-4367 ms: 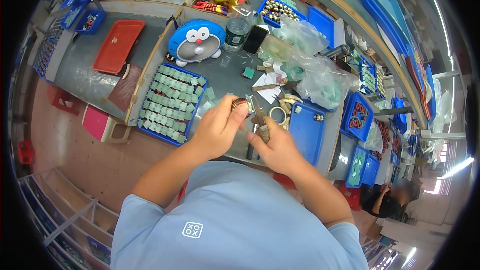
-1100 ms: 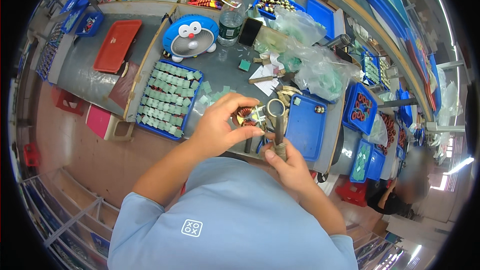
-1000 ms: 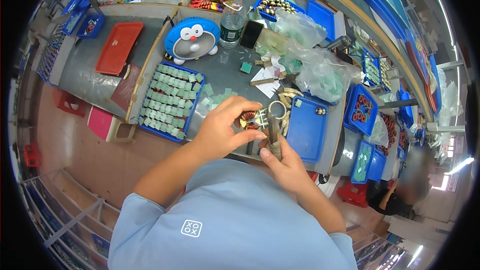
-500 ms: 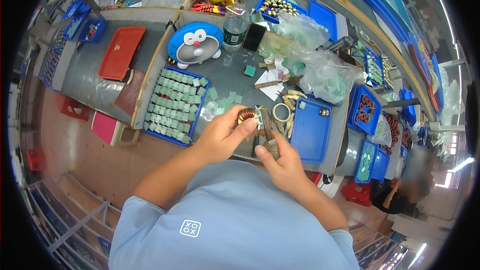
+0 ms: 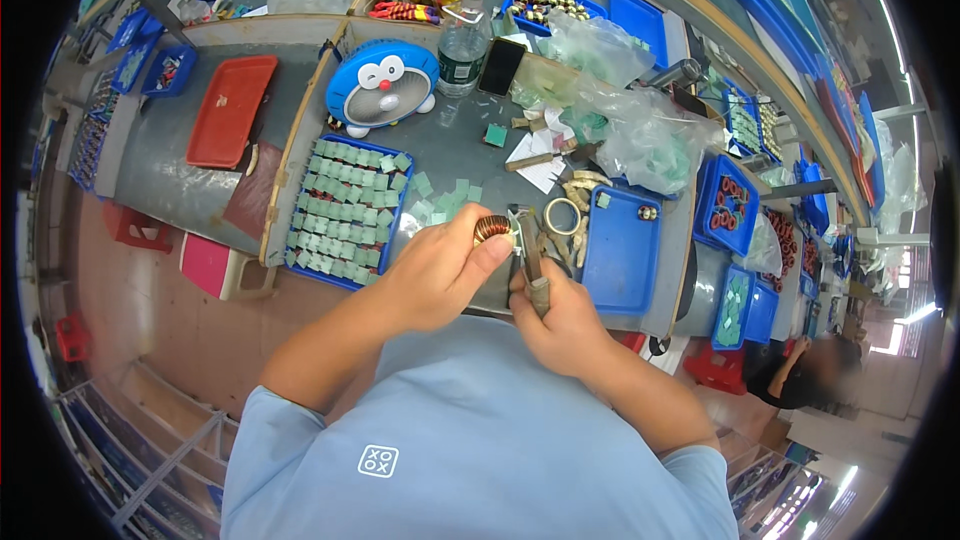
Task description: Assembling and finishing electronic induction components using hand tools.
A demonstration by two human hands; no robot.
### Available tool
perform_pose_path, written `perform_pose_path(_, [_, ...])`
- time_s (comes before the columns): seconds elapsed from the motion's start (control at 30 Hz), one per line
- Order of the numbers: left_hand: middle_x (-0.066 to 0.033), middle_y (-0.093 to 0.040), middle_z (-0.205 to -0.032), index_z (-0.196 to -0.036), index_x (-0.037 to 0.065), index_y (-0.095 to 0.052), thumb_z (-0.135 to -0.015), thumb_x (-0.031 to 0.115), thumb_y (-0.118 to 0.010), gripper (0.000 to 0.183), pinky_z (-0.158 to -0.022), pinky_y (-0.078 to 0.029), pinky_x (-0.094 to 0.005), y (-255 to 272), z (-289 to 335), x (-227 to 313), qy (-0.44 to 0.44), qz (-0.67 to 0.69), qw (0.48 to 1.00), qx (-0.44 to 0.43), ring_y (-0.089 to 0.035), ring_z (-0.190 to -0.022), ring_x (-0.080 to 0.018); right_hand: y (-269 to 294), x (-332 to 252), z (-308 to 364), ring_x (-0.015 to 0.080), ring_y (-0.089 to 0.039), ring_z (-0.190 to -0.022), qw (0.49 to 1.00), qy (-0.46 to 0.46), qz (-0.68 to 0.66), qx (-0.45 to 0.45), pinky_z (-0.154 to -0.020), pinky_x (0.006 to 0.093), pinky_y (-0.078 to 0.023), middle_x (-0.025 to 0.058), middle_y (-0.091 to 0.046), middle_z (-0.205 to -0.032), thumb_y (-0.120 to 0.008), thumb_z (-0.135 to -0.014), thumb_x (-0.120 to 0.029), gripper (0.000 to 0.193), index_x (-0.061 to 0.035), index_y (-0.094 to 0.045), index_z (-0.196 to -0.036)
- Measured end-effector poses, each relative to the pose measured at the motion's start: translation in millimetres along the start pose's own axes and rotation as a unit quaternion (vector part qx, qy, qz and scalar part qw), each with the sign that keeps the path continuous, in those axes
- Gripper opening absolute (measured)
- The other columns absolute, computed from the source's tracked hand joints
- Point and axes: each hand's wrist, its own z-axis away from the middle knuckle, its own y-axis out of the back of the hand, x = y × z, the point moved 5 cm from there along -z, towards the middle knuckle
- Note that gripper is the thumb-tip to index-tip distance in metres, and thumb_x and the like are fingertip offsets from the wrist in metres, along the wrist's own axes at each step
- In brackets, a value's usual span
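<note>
Between the thumb and fingers of my left hand (image 5: pixel 435 275) is a copper-wound ring coil (image 5: pixel 492 229), with a pale piece at its right side. My right hand (image 5: pixel 562 318) is closed around the wrapped handle of a flat, knife-like tool (image 5: pixel 538 292). The tool's dark blade points away from me, right beside the coil; whether they touch I cannot tell. Just right of the blade lies a cream tape roll (image 5: pixel 562 216) among pale scraps. A blue tray (image 5: pixel 622 265) beyond it holds one small coil (image 5: pixel 648 212) and a green square.
At left stands a blue tray of green squares (image 5: pixel 345 210), with loose squares beside it. Behind are a blue cartoon-faced fan (image 5: pixel 382 88), a clear bottle (image 5: pixel 462 55), a phone (image 5: pixel 502 67) and plastic bags (image 5: pixel 650 140). A wooden divider (image 5: pixel 300 150) edges the bench.
The coil has turned so its ring face shows more. My right hand has shifted slightly, its thumb now lower behind the tool's handle. The view has shifted a little.
</note>
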Motion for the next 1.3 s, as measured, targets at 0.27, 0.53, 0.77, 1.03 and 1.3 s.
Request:
perform_pose_path(0.27, [-0.0057,-0.064,-0.076,-0.112,0.001,-0.055,-0.109,0.033,-0.048,0.034,-0.059,-0.046,-0.0303,5.4,2.6,-15.0,0.008,0.217,0.975,-0.036,-0.058,-0.064,-0.0118,-2.3,-19.1,2.0,0.021,-0.063,-0.072,0.963,-0.043,-0.21,-0.162,-0.068,0.0389,-0.051,0.0086,-0.061,-0.077,-0.062,-0.092,-0.008,0.015,-0.0045,-0.057,-0.105])
perform_pose_path(0.53, [-0.0048,-0.062,-0.066,-0.104,0.002,-0.056,-0.109,0.03,-0.049,0.029,-0.057,-0.045,-0.0312,24.6,1.3,-16.5,0.007,0.104,0.994,0.046,-0.057,-0.057,-0.0149,-12.5,-20.9,-22.3,0.0269,-0.066,-0.08,0.998,-0.013,-0.053,-0.011,-0.074,0.0399,-0.052,0.0108,-0.065,-0.086,-0.064,-0.094,-0.013,0.022,-0.0043,-0.057,-0.113])
perform_pose_path(0.77, [-0.006,-0.062,-0.066,-0.101,0.002,-0.055,-0.11,0.031,-0.049,0.03,-0.057,-0.046,-0.0331,32.6,-0.9,-20.2,0.017,0.103,0.991,0.09,-0.06,-0.058,-0.0177,-19.4,-34.9,-35.3,0.0367,-0.066,-0.089,0.999,0.016,-0.035,-0.036,-0.079,0.0455,-0.051,0.0204,-0.065,-0.097,-0.067,-0.094,-0.017,0.032,-0.0026,-0.055,-0.12])
perform_pose_path(1.03, [-0.0082,-0.062,-0.066,-0.1,0.001,-0.053,-0.11,0.032,-0.048,0.032,-0.058,-0.047,-0.0369,38.0,6.9,-26.7,0.017,0.04,0.99,0.135,-0.062,-0.059,-0.0236,-25.9,-24.5,-50.1,0.0468,-0.067,-0.088,0.987,0.054,0.137,0.07,-0.077,0.0526,-0.052,0.0267,-0.066,-0.095,-0.066,-0.094,-0.017,0.03,-0.0005,-0.054,-0.117])
perform_pose_path(1.3, [-0.0034,-0.06,-0.065,-0.101,0.002,-0.055,-0.11,0.032,-0.047,0.032,-0.051,-0.04,-0.0279,45.8,8.4,-22.6,0.001,0.095,0.99,0.104,-0.051,-0.053,-0.0098,-19.5,-41.9,-41.1,0.0478,-0.066,-0.084,0.991,0.071,0.106,-0.026,-0.075,0.0522,-0.052,0.0274,-0.067,-0.089,-0.065,-0.088,-0.01,0.031,0.0005,-0.053,-0.114])
